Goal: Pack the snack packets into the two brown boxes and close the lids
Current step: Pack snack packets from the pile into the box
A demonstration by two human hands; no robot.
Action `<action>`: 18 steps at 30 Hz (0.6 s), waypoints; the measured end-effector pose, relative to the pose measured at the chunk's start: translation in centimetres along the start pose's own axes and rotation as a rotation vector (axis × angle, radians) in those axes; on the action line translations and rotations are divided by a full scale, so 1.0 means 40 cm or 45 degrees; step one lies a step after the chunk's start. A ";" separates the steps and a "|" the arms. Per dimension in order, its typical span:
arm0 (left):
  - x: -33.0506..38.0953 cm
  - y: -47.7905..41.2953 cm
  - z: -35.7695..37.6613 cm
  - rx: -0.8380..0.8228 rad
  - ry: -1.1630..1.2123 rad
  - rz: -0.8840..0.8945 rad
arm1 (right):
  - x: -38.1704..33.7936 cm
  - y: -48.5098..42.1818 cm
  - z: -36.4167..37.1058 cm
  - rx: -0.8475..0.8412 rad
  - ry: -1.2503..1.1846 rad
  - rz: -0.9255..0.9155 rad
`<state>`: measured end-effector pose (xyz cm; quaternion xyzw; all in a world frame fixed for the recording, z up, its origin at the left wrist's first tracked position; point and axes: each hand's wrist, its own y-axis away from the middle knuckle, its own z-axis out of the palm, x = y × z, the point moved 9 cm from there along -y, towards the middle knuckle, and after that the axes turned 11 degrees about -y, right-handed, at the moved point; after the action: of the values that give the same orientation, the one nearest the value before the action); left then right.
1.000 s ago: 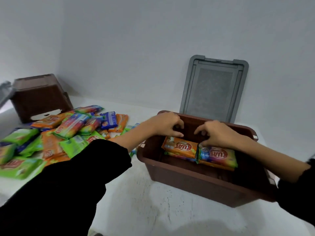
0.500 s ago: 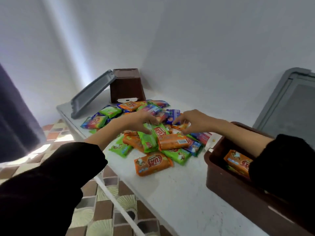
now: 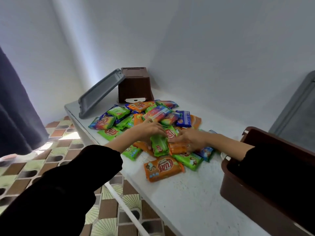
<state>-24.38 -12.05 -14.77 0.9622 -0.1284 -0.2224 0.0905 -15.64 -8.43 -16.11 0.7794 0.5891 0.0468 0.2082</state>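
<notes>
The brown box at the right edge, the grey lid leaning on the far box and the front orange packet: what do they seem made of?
Brown rectangular box: moulded plastic, probably, semi-matt; rounded rim, smooth walls.
Grey flat lid: likely rigid plastic, matt, with raised ribs.
Orange printed snack packet: thin glossy film, perhaps plastic; wrinkled edges, slight sheen.

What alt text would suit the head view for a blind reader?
Left hand grips a green packet and right hand touches an orange packet in a pile of snack packets on a white table. An open brown box stands at right, a second brown box behind.
</notes>
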 end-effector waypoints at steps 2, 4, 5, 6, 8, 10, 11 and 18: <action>0.008 -0.017 -0.003 -0.040 0.013 0.069 | 0.002 -0.002 0.000 -0.005 -0.018 0.003; 0.010 -0.028 -0.011 -0.078 0.046 0.106 | 0.007 -0.001 -0.006 0.003 -0.037 0.018; 0.009 -0.032 -0.014 -0.095 0.048 0.121 | 0.009 0.001 -0.011 0.016 -0.054 0.027; 0.007 -0.034 -0.017 -0.106 0.045 0.136 | 0.012 0.005 -0.017 0.023 -0.064 0.046; 0.004 -0.036 -0.024 -0.110 0.061 0.159 | 0.023 0.021 -0.030 0.050 -0.104 0.093; -0.002 -0.037 -0.031 -0.106 0.101 0.160 | 0.038 0.056 -0.063 0.134 -0.179 0.142; -0.008 -0.038 -0.037 -0.101 0.126 0.155 | 0.048 0.082 -0.087 0.197 -0.207 0.181; -0.074 -0.036 -0.231 0.209 0.320 0.059 | 0.098 0.368 -0.269 0.660 -0.365 0.366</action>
<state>-22.50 -8.75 -5.75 0.9834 -0.1560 -0.0869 0.0321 -4.64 -5.09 -1.40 0.8802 0.4302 -0.1861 0.0749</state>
